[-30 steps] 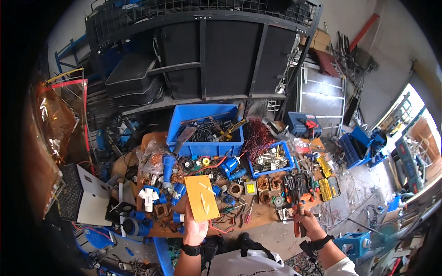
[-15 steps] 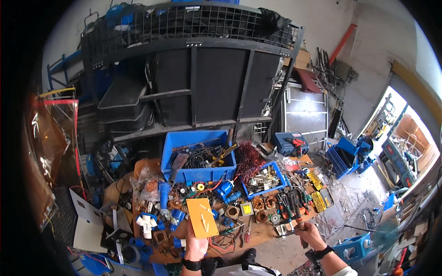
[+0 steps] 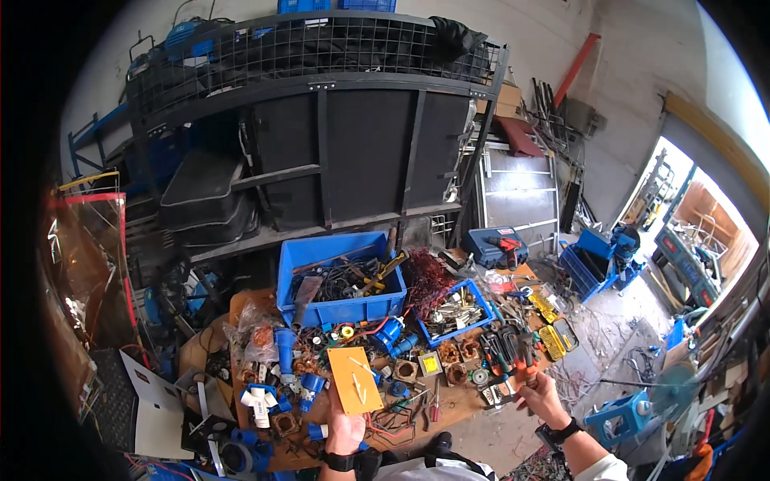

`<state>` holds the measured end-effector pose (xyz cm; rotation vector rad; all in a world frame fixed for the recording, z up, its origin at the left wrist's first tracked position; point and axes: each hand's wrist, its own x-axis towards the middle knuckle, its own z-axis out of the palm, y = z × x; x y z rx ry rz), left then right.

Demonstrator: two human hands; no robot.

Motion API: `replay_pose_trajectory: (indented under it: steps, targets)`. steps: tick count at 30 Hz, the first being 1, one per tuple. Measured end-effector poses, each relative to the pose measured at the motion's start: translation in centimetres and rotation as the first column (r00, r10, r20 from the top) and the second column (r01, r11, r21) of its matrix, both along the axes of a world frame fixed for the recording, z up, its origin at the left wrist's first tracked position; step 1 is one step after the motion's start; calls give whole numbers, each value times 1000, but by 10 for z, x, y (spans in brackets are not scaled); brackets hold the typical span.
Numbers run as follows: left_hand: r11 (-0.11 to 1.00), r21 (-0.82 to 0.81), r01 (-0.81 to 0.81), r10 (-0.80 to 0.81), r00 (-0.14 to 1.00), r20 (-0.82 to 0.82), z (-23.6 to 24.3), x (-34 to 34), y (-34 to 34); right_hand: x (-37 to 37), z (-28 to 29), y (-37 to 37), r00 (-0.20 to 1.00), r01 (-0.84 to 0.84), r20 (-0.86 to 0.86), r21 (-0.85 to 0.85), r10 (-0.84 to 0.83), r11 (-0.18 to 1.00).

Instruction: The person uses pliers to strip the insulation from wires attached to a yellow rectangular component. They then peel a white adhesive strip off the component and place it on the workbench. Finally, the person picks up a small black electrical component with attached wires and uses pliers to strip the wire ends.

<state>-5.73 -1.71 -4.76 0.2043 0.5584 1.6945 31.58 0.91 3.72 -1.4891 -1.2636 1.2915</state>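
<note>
My left hand (image 3: 345, 431) grips the lower edge of a yellow-orange rectangular board (image 3: 346, 370), held tilted above the front of the table. Several thin white sticks (image 3: 358, 388) lie on its face. To the right, my right hand (image 3: 544, 399) is closed around an orange-handled hand tool (image 3: 526, 372) at the table's front right edge. Its head overlaps the other tools, so I cannot tell its exact kind. Dark-handled pliers (image 3: 501, 349) lie close beside it. A small red-handled screwdriver (image 3: 434, 410) rests between my hands.
A large blue bin (image 3: 345, 311) of tools and cables stands behind the board. Right of it are tangled dark red wire (image 3: 429, 280) and a blue tray (image 3: 457, 327) of metal parts. A yellow bit case (image 3: 553, 341) sits at the right, blue plugs (image 3: 309, 393) at the left.
My right hand has risen slightly toward the tools, and the orange handle now shows more clearly above its fingers. The board stays in my left hand. The whole view has shifted a little.
</note>
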Motion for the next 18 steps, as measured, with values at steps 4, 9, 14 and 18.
replay_pose_trajectory:
  steps: [4,9,14,18]
  targets:
    - [1000,-4,-29,29,999,-21,8,-3,-6,-7,4,9,986,-162,-31,-18,161,987]
    - [999,10,-53,54,997,-55,2,3,-6,-9,4,19,966,-151,-200,87,166,985]
    - [991,95,-94,102,992,-80,25,14,1,-48,38,14,897,-282,-278,240,344,929]
    - [981,153,-122,141,983,-117,31,28,17,-74,51,9,773,-395,-405,293,487,871]
